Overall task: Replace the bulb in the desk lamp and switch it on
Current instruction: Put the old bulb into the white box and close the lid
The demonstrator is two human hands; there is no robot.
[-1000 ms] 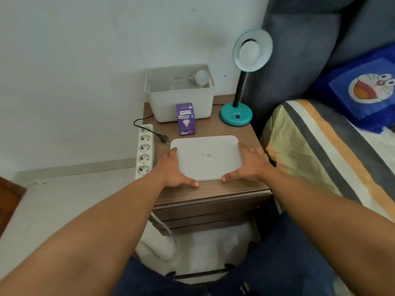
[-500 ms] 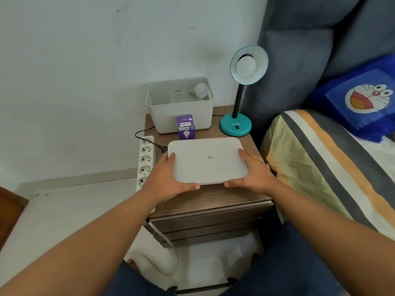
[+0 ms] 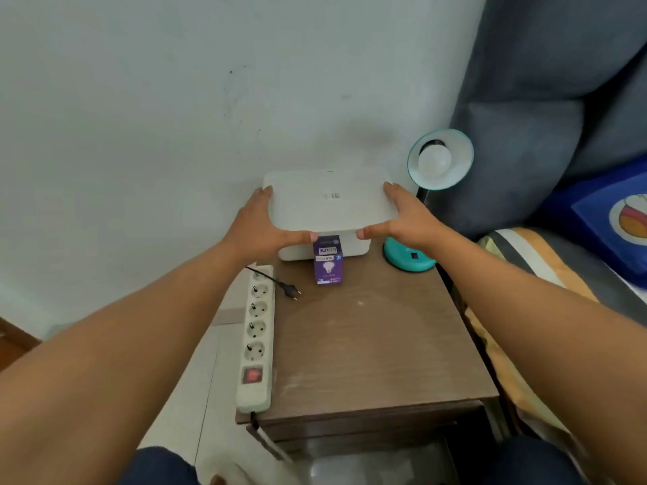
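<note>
Both hands hold a flat white lid (image 3: 331, 204) over the white storage box (image 3: 357, 248) at the back of the wooden nightstand (image 3: 378, 344). My left hand (image 3: 261, 224) grips its left edge, my right hand (image 3: 408, 215) its right edge. The lid hides the box's inside. A purple bulb carton (image 3: 328, 260) stands upright in front of the box. The teal desk lamp has its base (image 3: 408, 257) at the back right and its shade (image 3: 440, 159) facing me with a white bulb (image 3: 435, 161) in it. The lamp's black plug (image 3: 292, 292) lies loose on the nightstand.
A white power strip (image 3: 257, 330) with a red switch lies along the nightstand's left edge. A grey headboard (image 3: 546, 99) and a bed with a striped cover (image 3: 525, 260) and blue pillow (image 3: 609, 218) are on the right. A pale wall is behind.
Both hands lifted the white lid off the front of the nightstand and carried it back over the white box, covering the bulb that lay inside. The camera tilted down.
</note>
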